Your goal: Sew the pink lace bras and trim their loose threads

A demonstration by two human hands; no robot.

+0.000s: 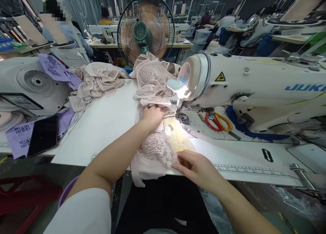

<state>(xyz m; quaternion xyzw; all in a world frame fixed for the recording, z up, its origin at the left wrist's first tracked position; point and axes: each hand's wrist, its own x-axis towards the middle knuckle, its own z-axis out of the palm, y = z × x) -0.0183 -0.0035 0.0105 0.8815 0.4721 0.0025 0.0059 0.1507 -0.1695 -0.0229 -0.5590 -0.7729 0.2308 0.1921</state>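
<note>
A pale pink lace garment lies on the white sewing table, running from the table's front edge up to the needle of a white Juki sewing machine. My left hand rests on the lace just left of the presser foot, fingers curled down onto the fabric. My right hand lies at the front edge of the table, fingertips pinching the lace's near right edge. The machine's lamp lights the cloth by the needle.
A heap of similar lace pieces sits behind the needle, another pile further left. Red and orange scissors lie under the machine arm. A black phone and purple QR slips are at left. A fan stands behind; other people work beyond.
</note>
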